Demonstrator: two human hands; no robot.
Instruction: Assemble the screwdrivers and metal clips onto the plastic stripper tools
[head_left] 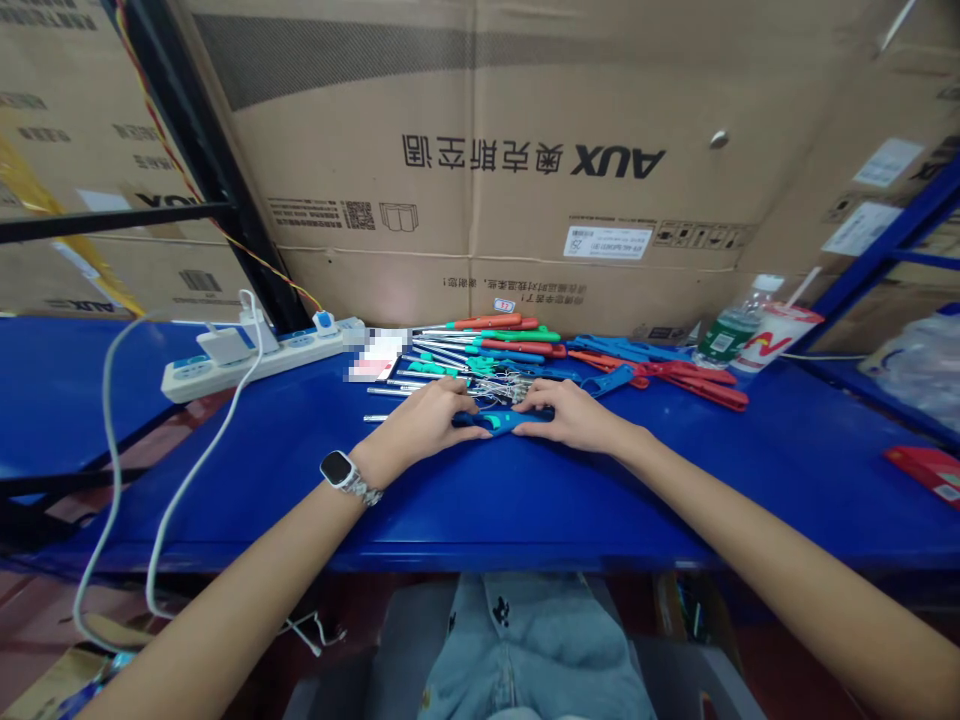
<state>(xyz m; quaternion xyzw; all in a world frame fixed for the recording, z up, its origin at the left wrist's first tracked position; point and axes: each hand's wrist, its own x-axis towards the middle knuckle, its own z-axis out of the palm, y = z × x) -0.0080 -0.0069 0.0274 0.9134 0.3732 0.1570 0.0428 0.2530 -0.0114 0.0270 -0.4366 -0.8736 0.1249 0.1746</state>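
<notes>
The left hand (442, 410), below a square-faced watch (339, 468) on a metal band, and the right hand (566, 415) each pinched one end of an elongated blue plastic handle piece (504, 421) with bright green patches. It was over the glossy blue tabletop (525, 500), just in front of a small heap of silvery metal parts (514, 387). Flat red plastic pieces (705, 383) lay farther right, near a clear green-labelled bottle (726, 335)

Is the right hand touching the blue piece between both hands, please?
Touching: the head view shows the right hand pinching the blue piece at one end.
</notes>
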